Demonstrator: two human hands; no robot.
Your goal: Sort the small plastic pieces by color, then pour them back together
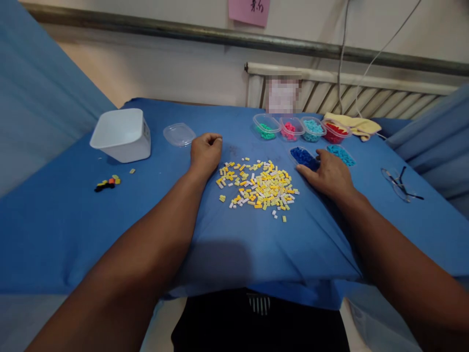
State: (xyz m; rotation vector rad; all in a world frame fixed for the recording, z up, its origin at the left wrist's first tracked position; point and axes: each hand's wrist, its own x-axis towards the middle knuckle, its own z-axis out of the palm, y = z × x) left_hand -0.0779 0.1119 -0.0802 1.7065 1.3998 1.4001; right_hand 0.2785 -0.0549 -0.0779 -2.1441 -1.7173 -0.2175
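1. Dark clothing (220, 322) lay nearest the camera, with the left forearm (146, 249) and right forearm (397, 244) reaching over the table (91, 234).

2. Dark blue pieces (303, 156) sat in a clear, open tub on the table, just right of the top of a loose heap of yellow and white pieces (269, 186).

3. At that tub, the right hand (331, 176) had its grip part open, thumb and forefinger apart at the near side, seemingly touching it. How firmly it pressed could not be told.

4. The left hand (205, 155) rested at the heap's upper left, its grip curled nearly closed, thumb against forefinger. Whether it pinched a piece could not be told.

5. As a judgement, the step in hand was placing or steadying the blue tub; moving it further would have called for a light, level hold, since the top was open.

6. Behind stood tubs of green pieces (266, 131), pink pieces (289, 130), light blue pieces (312, 128) and red pieces (335, 130); teal pieces (341, 154) lay beyond the right hand.

7. Farther out were a clear lid-like piece (179, 134), a white bin (126, 142), eyeglasses (399, 186) and a yellow cloth (357, 125).
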